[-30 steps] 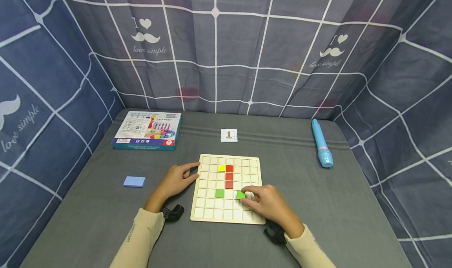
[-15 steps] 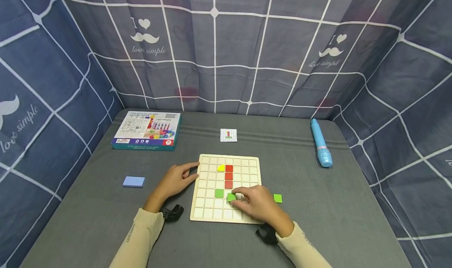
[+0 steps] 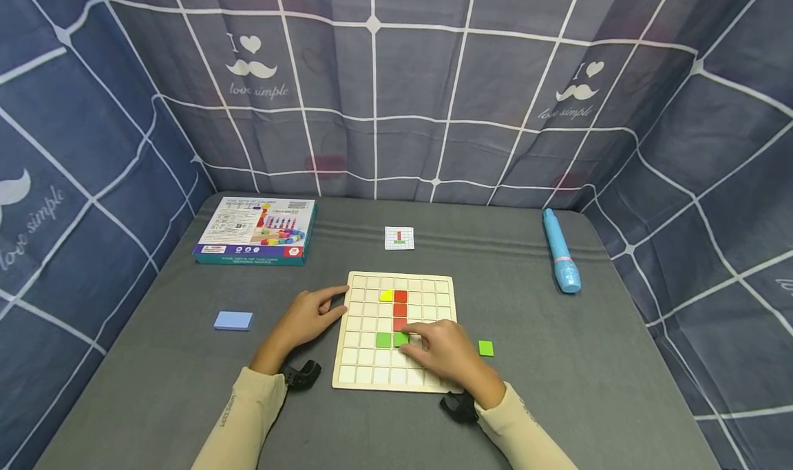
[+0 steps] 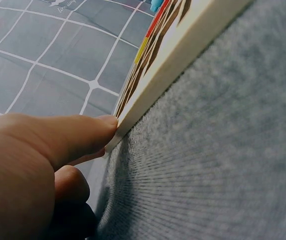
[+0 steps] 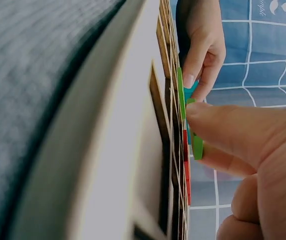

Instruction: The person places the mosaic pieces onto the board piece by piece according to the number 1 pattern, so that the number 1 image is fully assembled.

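Observation:
A pale wooden grid board (image 3: 364, 376) lies on the table with a column of red square tiles (image 3: 400, 310), a yellow tile (image 3: 387, 296) and a green tile (image 3: 383, 340) set in it. My right hand (image 3: 447, 349) pinches another green tile (image 3: 400, 339) between thumb and fingers, just below the red column and beside the set green one. In the right wrist view this pinched tile (image 5: 197, 145) stands slightly off the board, tilted. My left hand (image 3: 308, 322) touches the board's left edge with thumb and forefinger; the left wrist view shows a fingertip (image 4: 108, 122) against that edge.
A loose green tile (image 3: 486, 348) lies right of the board, a blue block (image 3: 233, 321) to the left. Behind are a printed box (image 3: 257, 229), a small pattern card (image 3: 399, 238) and a light-blue microphone-shaped object (image 3: 562, 253). Checked curtains (image 3: 409, 78) enclose the table.
My right hand has carried the green tile leftward across the board to the spot beneath the red column. The loose green tile on the right has come into view. My left hand stays put.

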The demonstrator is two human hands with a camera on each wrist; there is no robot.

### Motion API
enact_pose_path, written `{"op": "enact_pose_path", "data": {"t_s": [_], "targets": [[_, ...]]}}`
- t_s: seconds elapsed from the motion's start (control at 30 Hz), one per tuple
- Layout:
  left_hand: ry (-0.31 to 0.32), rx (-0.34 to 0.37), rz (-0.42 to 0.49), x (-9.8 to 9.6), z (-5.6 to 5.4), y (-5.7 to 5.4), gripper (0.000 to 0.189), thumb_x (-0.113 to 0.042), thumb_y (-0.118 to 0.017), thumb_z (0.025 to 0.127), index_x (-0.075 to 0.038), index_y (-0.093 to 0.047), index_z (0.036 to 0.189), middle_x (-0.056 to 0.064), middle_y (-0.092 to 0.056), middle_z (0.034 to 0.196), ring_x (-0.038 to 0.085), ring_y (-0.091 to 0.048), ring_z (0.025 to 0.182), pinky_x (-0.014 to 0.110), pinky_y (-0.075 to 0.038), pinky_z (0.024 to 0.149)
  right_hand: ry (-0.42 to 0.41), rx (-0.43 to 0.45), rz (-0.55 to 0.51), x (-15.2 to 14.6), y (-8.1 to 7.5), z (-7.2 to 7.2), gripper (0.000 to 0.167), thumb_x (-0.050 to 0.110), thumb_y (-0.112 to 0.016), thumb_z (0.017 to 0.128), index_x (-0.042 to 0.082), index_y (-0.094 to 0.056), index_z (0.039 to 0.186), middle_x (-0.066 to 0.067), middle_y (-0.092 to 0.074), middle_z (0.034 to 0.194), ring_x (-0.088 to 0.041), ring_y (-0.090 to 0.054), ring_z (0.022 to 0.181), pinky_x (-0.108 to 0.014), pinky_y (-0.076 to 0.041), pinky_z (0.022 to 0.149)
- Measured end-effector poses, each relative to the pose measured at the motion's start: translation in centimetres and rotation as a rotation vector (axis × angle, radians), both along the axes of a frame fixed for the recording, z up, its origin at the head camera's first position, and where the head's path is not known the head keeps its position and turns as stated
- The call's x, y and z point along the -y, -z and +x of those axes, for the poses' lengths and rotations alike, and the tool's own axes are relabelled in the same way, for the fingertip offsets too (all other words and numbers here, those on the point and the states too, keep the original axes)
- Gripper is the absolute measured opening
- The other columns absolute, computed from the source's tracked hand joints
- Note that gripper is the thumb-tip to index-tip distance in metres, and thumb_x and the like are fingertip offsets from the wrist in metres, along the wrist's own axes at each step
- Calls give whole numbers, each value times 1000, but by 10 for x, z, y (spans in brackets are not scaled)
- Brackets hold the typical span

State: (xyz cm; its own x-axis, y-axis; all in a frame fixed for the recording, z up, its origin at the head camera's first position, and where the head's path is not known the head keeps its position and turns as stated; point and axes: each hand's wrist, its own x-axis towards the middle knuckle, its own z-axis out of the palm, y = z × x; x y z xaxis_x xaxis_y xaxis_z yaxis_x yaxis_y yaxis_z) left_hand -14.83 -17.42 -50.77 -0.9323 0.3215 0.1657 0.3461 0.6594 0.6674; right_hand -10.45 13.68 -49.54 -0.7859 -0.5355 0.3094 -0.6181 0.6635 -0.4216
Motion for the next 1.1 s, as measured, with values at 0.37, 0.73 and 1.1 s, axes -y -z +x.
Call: {"op": "enact_pose_path", "data": {"t_s": [0.37,0.73,1.1], "targets": [[-8,23,-17,1,1,-3,42,-26,-73,97,-11,-68,136,-12,-35,55,3,-26,50,25,-26,53,8,19,37,3,1,0,26,36,-83,86,24,-81,109,21,-34,54,2,-23,54,-20,-31,52],[-6,30,-7,0,3,-3,42,-24,-73,97,-10,-67,136,-11,-35,55,3,-26,49,25,-24,52,12,15,35,5,4,0,26,38,-83,86,24,-81,108,22,-35,53,3,-23,53,-21,-29,51],[-12,2,-5,-1,3,0,42,-22,-74,96,-8,-68,135,-12,-34,56,2,-25,51,25,-24,52,6,-6,-3,3,7,0,22,33,-83,86,22,-81,105,22,-31,54,7,-21,51,-18,-24,49]]}}
